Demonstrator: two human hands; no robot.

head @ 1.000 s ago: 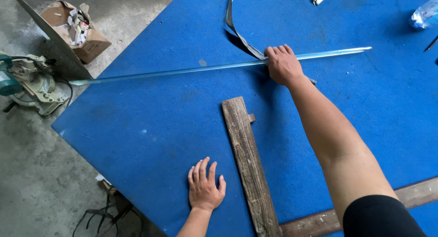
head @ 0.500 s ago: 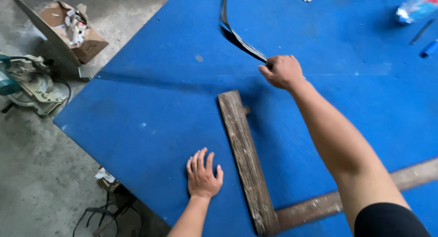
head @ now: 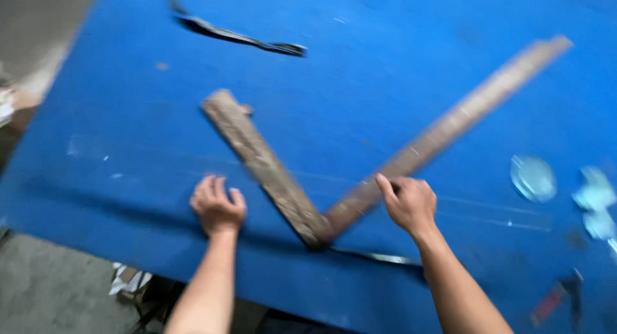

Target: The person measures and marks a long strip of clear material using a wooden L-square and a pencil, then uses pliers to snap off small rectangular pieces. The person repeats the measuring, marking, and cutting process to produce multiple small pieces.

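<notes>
**Both hands down by the wooden square**

Here I see my two hands apart on the blue surface [head: 398, 83], one on each side of a wooden square [head: 308, 221] whose two arms meet in a corner between my wrists. The left hand [head: 217, 205] lies on the surface with its fingers curled, empty, just left of the square's shorter arm [head: 257, 157], close to it but not touching it as far as I can tell. The right hand [head: 410, 202] rests loosely closed against the lower end of the longer arm [head: 463, 118], which runs up and away to the right of that hand; blur keeps me from telling whether the fingers grip the wood or only press on it. Just below the right wrist a thin shiny strip [head: 379, 258] lies flat on the surface. Far above the left hand lies a dark strap [head: 238, 36]. Right of the right hand sit a few pale, blurred objects [head: 533, 178].
</notes>
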